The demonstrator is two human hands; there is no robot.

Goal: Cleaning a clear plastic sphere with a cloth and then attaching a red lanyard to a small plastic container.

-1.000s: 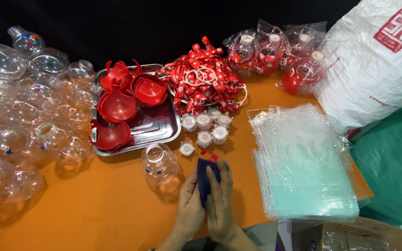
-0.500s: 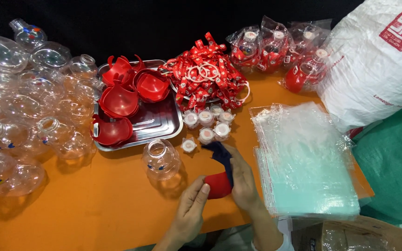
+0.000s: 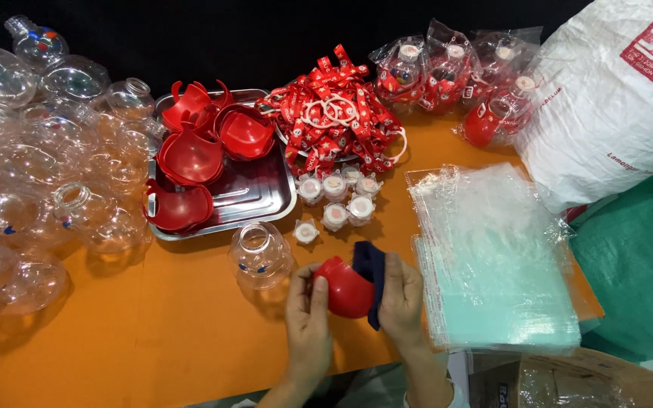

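I hold a red cup [image 3: 345, 287] between my two hands just above the orange table [image 3: 153, 347], near its front edge. My left hand [image 3: 307, 321] cups it from the left, thumb laid up its rounded side and the other fingers curled behind, so the cup sits in the crook of that grip. My right hand [image 3: 402, 298] presses a dark blue cloth [image 3: 370, 276] against the cup's right side; the cloth is pinched between my right fingers and the red shell, and it folds over the cup's upper right edge. Both hands are closed, the left on the cup, the right on the cloth. Just left of the cup, apart from my hand, a clear bottle [image 3: 260, 255] stands upright on the table. Beyond it lies a steel tray [image 3: 255, 198] carrying more red cups [image 3: 190, 159], with a heap of clear bottles [image 3: 32, 174] on the far left. Small white caps [image 3: 338, 195] cluster behind my hands, and behind them a pile of red straps [image 3: 334, 121]. To my right, a stack of clear bags [image 3: 493, 257] lies flat, close to my right hand but not touching it.
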